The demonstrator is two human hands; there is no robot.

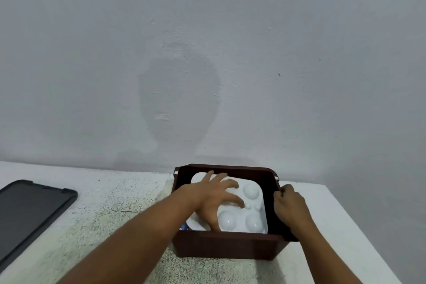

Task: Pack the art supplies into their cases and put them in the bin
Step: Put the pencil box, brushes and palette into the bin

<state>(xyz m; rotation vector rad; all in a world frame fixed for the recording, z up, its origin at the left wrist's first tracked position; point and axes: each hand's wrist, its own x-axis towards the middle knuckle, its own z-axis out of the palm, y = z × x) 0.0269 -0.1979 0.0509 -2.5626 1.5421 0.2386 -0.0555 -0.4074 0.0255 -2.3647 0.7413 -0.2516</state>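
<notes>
- The white paint palette (239, 210) lies inside the dark brown bin (226, 246), which sits on the desk (103, 219) close to the wall (207, 53).
- The left hand (216, 198) is spread over the palette with fingers splayed and fairly straight, pressing or settling it rather than gripping it; the thumb reaches down near the bin's front wall.
- The right hand (290, 205) is curled over the bin's right rim, apparently bracing it. The two hands are apart, one inside the bin and one on its edge.
- The palette seems to rest domed side up, its round wells showing as bumps. Its long axis looks to run from the bin's far left corner towards the near right, slightly skewed to the bin walls; its exact outline is partly hidden under the left hand.
- Risk: the palette appears to sit on something, since a small coloured item (184, 227) peeks out at its near left corner. Pressing down on one side could rock or tilt it, or crush what lies beneath.
- Risk: it fills much of the bin, so a skewed palette may wedge against the walls instead of lying flat.
- Risk: if the right hand lets go while the left pushes, the bin could slide on the desk.
- A dark flat case (30, 212) lies well apart at the left edge of the desk.
</notes>
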